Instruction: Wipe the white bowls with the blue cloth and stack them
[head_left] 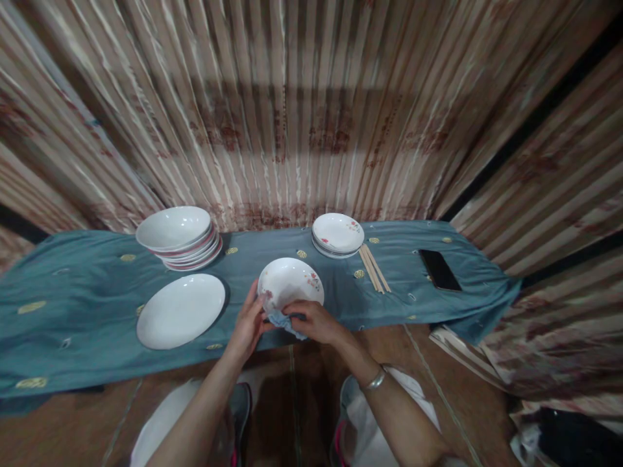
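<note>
A white plate with small red flowers (287, 279) is held tilted over the table's front edge. My left hand (250, 322) grips its left rim, fingers partly beneath it. In my right hand (311, 320) is a crumpled light-blue cloth (285, 321), pressed against the plate's near rim. A large white oval plate (181, 311) lies to the left of my hands. Behind and to the right stands a short stack of flowered plates (338, 233), with several wooden chopsticks (374, 269) beside it.
A stack of white bowls and plates (178, 230) stands at the back left. A black phone (439, 270) lies on the right of the table, which has a teal cloth (272, 241). Patterned curtains (302, 117) hang close behind. A dark bag (579, 434) is at the lower right.
</note>
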`<state>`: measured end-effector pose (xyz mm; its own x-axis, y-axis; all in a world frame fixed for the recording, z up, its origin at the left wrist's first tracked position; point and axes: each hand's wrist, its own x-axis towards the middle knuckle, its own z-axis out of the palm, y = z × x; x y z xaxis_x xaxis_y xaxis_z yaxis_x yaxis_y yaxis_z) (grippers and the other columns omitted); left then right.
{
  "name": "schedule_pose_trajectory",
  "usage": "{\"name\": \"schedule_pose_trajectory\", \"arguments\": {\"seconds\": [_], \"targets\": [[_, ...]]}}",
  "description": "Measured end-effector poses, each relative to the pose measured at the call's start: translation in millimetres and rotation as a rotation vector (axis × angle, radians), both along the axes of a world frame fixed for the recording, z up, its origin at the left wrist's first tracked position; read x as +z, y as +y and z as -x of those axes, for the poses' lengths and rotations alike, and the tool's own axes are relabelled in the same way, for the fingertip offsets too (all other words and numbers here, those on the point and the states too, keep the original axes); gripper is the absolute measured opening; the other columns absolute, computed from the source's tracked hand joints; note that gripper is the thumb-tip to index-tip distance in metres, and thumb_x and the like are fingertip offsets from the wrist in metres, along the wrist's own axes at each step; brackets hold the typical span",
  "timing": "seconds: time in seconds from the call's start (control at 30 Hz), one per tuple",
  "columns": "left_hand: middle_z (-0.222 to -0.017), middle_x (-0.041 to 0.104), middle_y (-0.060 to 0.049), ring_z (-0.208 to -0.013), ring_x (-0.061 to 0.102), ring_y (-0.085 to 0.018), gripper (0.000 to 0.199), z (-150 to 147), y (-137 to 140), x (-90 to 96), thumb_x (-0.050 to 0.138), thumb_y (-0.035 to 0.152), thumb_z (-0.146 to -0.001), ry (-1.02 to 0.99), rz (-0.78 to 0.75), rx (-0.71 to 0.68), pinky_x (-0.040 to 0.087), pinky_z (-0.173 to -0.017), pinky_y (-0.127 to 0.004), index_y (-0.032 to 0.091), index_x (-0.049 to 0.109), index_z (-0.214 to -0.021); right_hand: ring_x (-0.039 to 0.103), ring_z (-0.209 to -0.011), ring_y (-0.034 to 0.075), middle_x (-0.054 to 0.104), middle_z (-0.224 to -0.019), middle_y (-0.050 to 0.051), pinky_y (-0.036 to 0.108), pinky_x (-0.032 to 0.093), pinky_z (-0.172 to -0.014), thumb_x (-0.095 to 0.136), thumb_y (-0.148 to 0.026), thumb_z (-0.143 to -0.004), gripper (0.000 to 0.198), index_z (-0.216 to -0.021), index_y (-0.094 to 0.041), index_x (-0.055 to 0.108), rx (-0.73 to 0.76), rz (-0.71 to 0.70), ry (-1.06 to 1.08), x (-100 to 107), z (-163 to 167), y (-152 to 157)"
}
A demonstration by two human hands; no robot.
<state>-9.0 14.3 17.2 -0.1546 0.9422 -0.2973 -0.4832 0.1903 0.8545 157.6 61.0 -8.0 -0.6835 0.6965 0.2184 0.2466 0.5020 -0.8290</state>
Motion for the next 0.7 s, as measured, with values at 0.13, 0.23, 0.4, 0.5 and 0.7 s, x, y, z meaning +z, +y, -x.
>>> {"name": "schedule_pose_trajectory", "arguments": {"seconds": [0.13,0.23,0.4,0.5,0.7], "targets": [[-0.100,0.070,-0.006,-0.069,0.067,-0.019,0.093,0,3,-2.6,0.077,0.029,-0.065,0.079,-0.003,0.010,0.056,-0.054,-0.029,0.027,0.032,-0.145,0.064,-0.097,0.019,0.072,-0.101,0.005,0.031,0.046,-0.089,0.058,-0.010,-0.077,0.024,-0.096,-0.019,0.071,-0.107,-0.162,-0.198,-3,-25,-4],[-0.101,0.071,-0.006,-0.071,0.067,-0.020,0.092,1,7,-4.3,0.078,0.033,-0.063,0.107,-0.025,-0.007,0.057,-0.055,-0.030,0.027,0.034,-0.145,0.063,-0.097,0.019,0.072,-0.100,0.005,0.032,0.043,-0.093,0.058,-0.010,-0.079,0.022,-0.094,-0.019,0.070,-0.205,-0.268,-0.290,-7,-39,-1],[-0.106,0.070,-0.007,-0.075,0.067,-0.021,0.095,-2,12,-6.6,0.079,0.038,-0.062,0.126,-0.031,-0.010,0.058,-0.055,-0.030,0.027,0.034,-0.145,0.061,-0.096,0.018,0.071,-0.099,0.007,0.033,0.042,-0.094,0.054,-0.007,-0.081,0.020,-0.089,-0.017,0.069,-0.344,-0.417,-0.426,-10,-43,16],[-0.113,0.067,-0.008,-0.083,0.067,-0.024,0.094,-6,16,-9.6,0.078,0.039,-0.063,0.127,-0.023,-0.013,0.058,-0.056,-0.031,0.028,0.033,-0.145,0.058,-0.099,0.019,0.069,-0.100,0.009,0.034,0.041,-0.096,0.052,-0.005,-0.083,0.019,-0.087,-0.016,0.067,-0.438,-0.471,-0.515,-13,-36,30],[-0.132,0.057,-0.008,-0.099,0.063,-0.027,0.090,-10,23,-16.3,0.076,0.035,-0.066,0.098,-0.004,-0.010,0.060,-0.060,-0.033,0.033,0.032,-0.145,0.054,-0.106,0.021,0.062,-0.114,0.012,0.035,0.042,-0.097,0.046,-0.006,-0.088,0.022,-0.099,-0.015,0.063,-0.616,-0.464,-0.528,-20,-15,55]]}}
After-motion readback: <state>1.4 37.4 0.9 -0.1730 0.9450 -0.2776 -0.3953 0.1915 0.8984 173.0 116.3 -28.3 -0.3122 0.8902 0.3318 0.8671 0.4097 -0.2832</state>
